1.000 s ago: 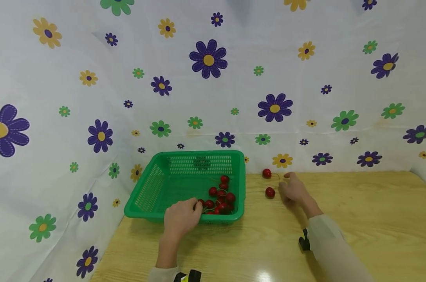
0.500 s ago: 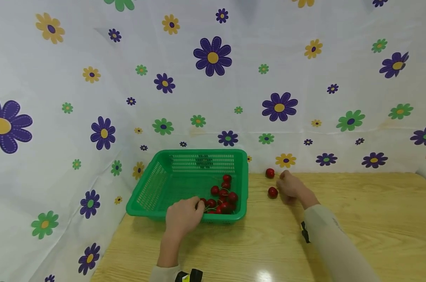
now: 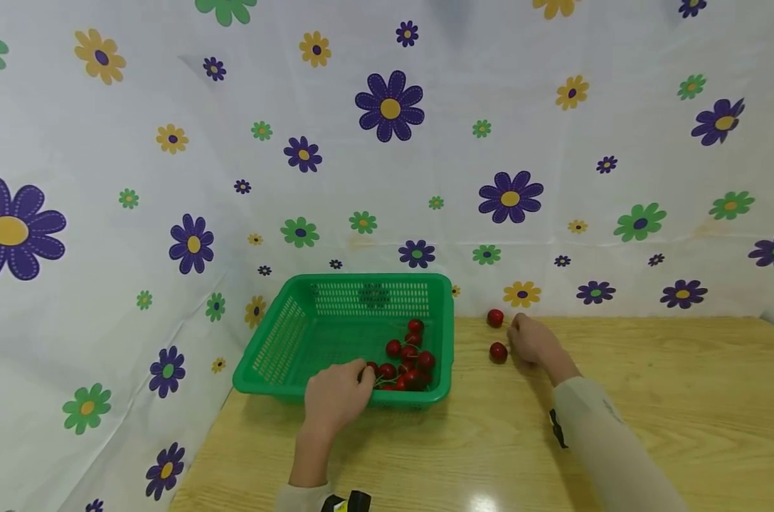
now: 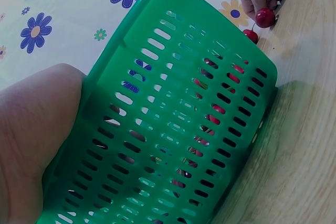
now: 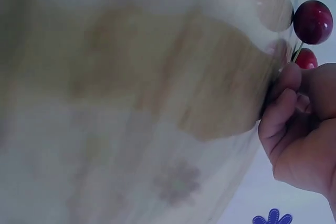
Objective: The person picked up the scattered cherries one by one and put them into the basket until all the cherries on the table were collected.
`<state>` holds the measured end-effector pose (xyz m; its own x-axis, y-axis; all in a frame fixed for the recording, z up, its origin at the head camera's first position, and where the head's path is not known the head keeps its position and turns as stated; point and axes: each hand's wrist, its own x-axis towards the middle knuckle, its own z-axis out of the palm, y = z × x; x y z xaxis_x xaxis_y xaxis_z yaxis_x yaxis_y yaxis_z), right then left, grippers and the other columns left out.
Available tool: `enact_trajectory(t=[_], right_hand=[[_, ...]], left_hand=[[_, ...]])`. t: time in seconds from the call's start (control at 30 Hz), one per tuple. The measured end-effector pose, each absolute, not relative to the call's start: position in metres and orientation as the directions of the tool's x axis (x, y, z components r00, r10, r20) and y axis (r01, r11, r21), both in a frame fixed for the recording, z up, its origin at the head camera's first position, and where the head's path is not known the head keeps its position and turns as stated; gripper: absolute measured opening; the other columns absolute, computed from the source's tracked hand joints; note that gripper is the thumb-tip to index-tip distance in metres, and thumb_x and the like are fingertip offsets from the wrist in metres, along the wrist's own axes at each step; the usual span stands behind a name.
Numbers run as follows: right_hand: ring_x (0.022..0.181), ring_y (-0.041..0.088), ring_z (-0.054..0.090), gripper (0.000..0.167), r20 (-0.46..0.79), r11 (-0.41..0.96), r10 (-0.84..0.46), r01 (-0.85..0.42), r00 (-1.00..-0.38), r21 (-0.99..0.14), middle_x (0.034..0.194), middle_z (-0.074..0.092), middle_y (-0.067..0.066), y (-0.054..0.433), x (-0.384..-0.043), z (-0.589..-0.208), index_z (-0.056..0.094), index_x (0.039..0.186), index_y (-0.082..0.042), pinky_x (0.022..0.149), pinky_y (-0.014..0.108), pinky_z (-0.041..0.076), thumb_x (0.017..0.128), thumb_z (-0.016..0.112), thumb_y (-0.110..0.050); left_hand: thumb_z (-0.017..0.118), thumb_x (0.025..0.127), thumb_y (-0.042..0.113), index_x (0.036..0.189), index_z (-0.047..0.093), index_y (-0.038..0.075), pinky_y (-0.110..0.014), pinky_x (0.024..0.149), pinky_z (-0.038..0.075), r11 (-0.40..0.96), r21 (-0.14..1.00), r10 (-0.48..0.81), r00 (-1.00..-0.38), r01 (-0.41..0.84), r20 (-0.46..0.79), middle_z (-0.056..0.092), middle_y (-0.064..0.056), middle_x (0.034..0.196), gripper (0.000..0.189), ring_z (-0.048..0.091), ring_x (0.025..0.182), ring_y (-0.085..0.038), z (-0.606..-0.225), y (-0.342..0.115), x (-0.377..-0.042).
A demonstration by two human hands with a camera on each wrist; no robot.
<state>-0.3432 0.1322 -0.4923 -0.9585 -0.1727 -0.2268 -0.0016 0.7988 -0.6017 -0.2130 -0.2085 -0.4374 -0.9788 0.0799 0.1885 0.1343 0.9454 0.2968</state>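
My left hand (image 3: 338,393) grips the near rim of a green plastic basket (image 3: 278,389), fingers curled over the edge. Several red cherries (image 3: 393,348) with green stems lie in the basket's right part. In the left wrist view they show through the slots of the basket wall (image 4: 173,108). To the basket's right, two more cherries lie on the table, one farther back (image 3: 495,318) and one nearer (image 3: 499,352). My right hand (image 3: 536,343) is just right of them. In the right wrist view, its curled fingertips (image 5: 286,77) pinch the thin stem of the nearer cherry (image 5: 313,22).
The light wooden table (image 3: 649,398) extends to the right and toward the front. A white cloth (image 3: 451,163) with printed flowers hangs behind the table and along its left side.
My right hand's fingers have moved in closer to the two loose cherries and closed up at a stem. The left hand stays on the basket rim. The head view has shifted slightly.
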Motion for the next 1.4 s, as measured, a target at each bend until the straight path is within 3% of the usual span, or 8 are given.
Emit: enact_trajectory(t=[0.2,0.43,0.73,1.03,1.4], right_hand=[[0.052,0.013,0.049,0.025,-0.163,0.726,-0.193,-0.029,-0.968,-0.688,0.074,0.055,0.009,0.140,-0.339,-0.496,0.055,0.107,0.006,0.050,0.026,0.042,0.102,0.042,-0.014],[0.071,0.019,0.051,0.023,-0.060,0.722,-0.224,-0.125,-0.973,-0.680,0.083,0.058,0.009,0.140,-0.336,-0.489,0.060,0.104,0.004,0.063,0.029,0.042,0.102,0.048,-0.016],[0.067,0.018,0.051,0.026,0.115,0.682,-0.209,-0.229,-0.971,-0.695,0.087,0.064,0.012,0.131,-0.329,-0.470,0.065,0.110,0.005,0.059,0.030,0.042,0.101,0.050,-0.015],[0.057,0.015,0.043,0.024,0.278,0.604,-0.158,-0.315,-0.948,-0.732,0.067,0.054,0.004,0.105,-0.321,-0.437,0.068,0.107,-0.001,0.054,0.030,0.037,0.101,0.052,-0.018],[0.060,0.017,0.045,0.018,0.404,0.429,-0.194,-0.448,-0.894,-0.784,0.068,0.053,0.003,0.058,-0.302,-0.409,0.068,0.105,-0.001,0.058,0.029,0.038,0.101,0.057,-0.015]], left_hand=[[0.046,0.101,0.028,0.065,0.048,0.021,-0.033,0.050,0.034,0.948,0.290,0.080,-0.980,0.131,0.183,0.040,0.004,0.052,0.036,0.041,0.046,-0.015,-0.439,-0.208,-0.213],[0.046,0.101,0.028,0.069,0.053,0.022,-0.033,0.049,0.034,0.948,0.288,0.081,-0.980,0.133,0.183,0.042,0.004,0.052,0.034,0.042,0.046,-0.016,-0.439,-0.209,-0.214],[0.047,0.101,0.028,0.066,0.050,0.022,-0.032,0.047,0.031,0.943,0.300,0.088,-0.978,0.144,0.191,0.040,0.004,0.051,0.036,0.040,0.045,-0.016,-0.440,-0.210,-0.215],[0.047,0.101,0.028,0.063,0.047,0.020,-0.031,0.046,0.029,0.936,0.319,0.089,-0.977,0.147,0.192,0.039,0.004,0.051,0.039,0.039,0.044,-0.016,-0.439,-0.210,-0.215],[0.045,0.101,0.028,0.064,0.048,0.021,-0.032,0.047,0.031,0.935,0.323,0.093,-0.980,0.147,0.177,0.041,0.004,0.052,0.038,0.041,0.045,-0.016,-0.438,-0.210,-0.214]])
